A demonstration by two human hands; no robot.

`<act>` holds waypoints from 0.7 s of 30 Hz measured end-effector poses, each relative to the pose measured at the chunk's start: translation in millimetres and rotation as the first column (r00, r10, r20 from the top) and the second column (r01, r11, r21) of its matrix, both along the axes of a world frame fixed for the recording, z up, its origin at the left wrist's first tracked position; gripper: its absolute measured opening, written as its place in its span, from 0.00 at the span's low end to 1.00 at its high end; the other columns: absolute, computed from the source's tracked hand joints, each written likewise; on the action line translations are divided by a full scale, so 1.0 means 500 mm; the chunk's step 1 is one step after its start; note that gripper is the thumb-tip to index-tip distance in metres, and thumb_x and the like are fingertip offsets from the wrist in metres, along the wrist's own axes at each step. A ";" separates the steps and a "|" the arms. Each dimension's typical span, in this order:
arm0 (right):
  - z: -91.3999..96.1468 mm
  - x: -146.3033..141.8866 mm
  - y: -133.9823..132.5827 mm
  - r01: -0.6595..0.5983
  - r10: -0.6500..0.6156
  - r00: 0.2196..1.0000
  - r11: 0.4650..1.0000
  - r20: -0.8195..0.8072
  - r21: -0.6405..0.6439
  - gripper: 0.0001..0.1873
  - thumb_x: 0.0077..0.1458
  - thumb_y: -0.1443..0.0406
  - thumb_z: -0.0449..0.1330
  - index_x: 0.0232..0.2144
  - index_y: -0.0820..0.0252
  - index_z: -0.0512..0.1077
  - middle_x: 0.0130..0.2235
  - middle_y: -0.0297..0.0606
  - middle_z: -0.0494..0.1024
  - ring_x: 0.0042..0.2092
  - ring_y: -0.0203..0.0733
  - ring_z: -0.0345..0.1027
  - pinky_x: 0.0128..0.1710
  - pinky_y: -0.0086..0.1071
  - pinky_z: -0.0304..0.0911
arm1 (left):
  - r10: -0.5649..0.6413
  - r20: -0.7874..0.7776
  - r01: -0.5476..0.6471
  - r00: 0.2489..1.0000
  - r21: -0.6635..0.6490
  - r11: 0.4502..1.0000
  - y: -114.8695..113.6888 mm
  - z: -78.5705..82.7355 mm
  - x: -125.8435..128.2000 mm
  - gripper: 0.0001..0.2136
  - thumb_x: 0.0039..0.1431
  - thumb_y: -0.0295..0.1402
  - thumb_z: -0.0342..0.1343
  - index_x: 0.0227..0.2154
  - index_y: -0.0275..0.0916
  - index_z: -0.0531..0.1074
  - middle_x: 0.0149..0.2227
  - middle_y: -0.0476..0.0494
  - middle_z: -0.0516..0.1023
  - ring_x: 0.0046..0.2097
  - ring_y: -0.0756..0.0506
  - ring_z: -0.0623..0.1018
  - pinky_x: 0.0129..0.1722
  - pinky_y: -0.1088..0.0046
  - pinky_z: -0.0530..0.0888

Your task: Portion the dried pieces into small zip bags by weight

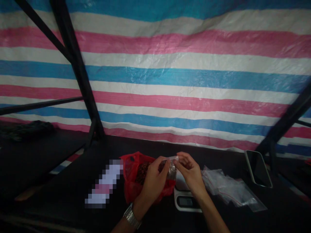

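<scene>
Bag [172, 171] of clear plastic is held near the red bag [130, 176] and scale [179, 207], well in from the surface's [73, 178] far edge. Its mouth is pinched by the left hand [155, 175] and right hand [190, 171]. Closing seems under way; even pressure along the rim is called for next.

I see a matt bench [109, 147], glossy creased plastic tarp [170, 77] past its far edge, clear plastic pouch [172, 172], thin plastic red bag [130, 174] and shiny metal watch [132, 216].
</scene>
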State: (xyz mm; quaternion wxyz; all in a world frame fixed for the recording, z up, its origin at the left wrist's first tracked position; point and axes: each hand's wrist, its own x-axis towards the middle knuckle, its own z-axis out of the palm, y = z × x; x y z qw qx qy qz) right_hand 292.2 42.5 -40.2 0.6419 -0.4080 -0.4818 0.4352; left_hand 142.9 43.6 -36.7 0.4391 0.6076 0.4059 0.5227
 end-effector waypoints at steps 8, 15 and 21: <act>-0.013 -0.005 -0.001 0.029 -0.029 1.000 0.999 0.007 0.017 0.24 0.48 0.49 0.77 0.41 0.52 0.75 0.33 0.32 0.81 0.38 0.42 0.76 0.42 0.35 0.70 | 0.018 0.132 -0.010 0.991 -0.057 0.998 -0.003 -0.030 -0.018 0.18 0.63 0.50 0.61 0.38 0.38 0.81 0.36 0.43 0.85 0.39 0.41 0.82 0.41 0.67 0.78; -0.013 -0.024 -0.011 0.121 -0.122 0.992 0.991 0.022 0.048 0.24 0.51 0.48 0.74 0.42 0.52 0.74 0.34 0.34 0.80 0.37 0.43 0.74 0.40 0.35 0.70 | 0.052 0.136 -0.048 0.989 -0.028 0.998 -0.003 -0.028 -0.016 0.18 0.63 0.49 0.61 0.38 0.38 0.82 0.39 0.42 0.85 0.42 0.41 0.83 0.44 0.67 0.78; -0.025 -0.036 -0.019 0.099 -0.101 0.994 0.994 0.048 0.036 0.24 0.52 0.48 0.74 0.43 0.52 0.72 0.33 0.33 0.78 0.36 0.43 0.73 0.37 0.34 0.71 | 0.025 0.110 -0.024 0.994 -0.012 1.000 -0.001 -0.032 -0.018 0.16 0.64 0.47 0.60 0.36 0.39 0.82 0.38 0.43 0.85 0.42 0.42 0.82 0.45 0.68 0.77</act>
